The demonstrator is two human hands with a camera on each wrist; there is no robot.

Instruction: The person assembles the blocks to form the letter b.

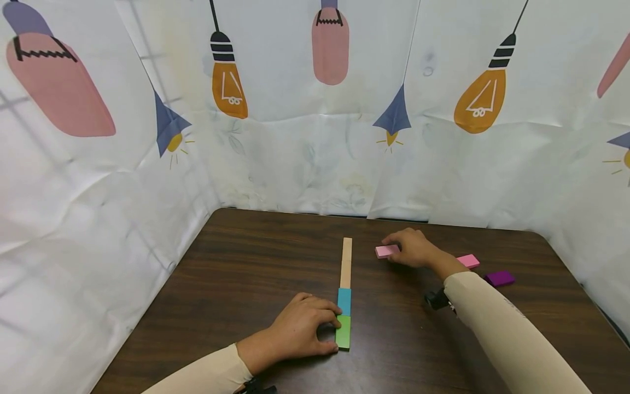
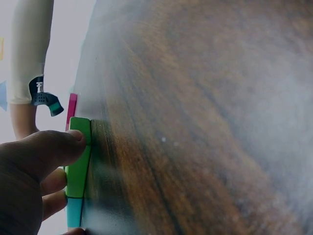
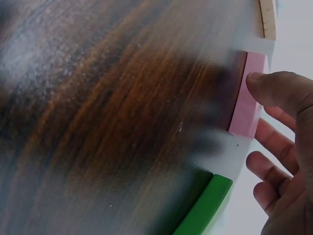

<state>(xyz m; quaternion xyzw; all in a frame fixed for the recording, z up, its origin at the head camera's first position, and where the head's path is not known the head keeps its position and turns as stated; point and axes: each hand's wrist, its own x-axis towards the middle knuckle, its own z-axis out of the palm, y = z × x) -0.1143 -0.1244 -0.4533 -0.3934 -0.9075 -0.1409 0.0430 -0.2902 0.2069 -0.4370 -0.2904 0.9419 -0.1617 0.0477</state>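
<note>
A straight row runs away from me on the dark table (image 1: 236, 257): a light green block (image 1: 343, 334), a blue block (image 1: 344, 302), then two plain wooden blocks (image 1: 346, 273). My left hand (image 1: 304, 325) is at the row's near end, thumb and curled fingers on the light green block (image 2: 78, 169); the thumb lies near its end. Right of the wooden blocks, my right hand (image 1: 413, 249) pinches a light pink block (image 1: 386, 251) between thumb and fingers. In the right wrist view that block (image 3: 248, 95) shows its long side, with a wooden block (image 3: 268, 19) beyond.
A brighter pink block (image 1: 468, 261) and a purple block (image 1: 500, 278) lie right of my right forearm, which partly covers the pink one. A darker green block (image 3: 208, 205) shows only in the right wrist view. A patterned white curtain (image 1: 305, 164) hangs around the table.
</note>
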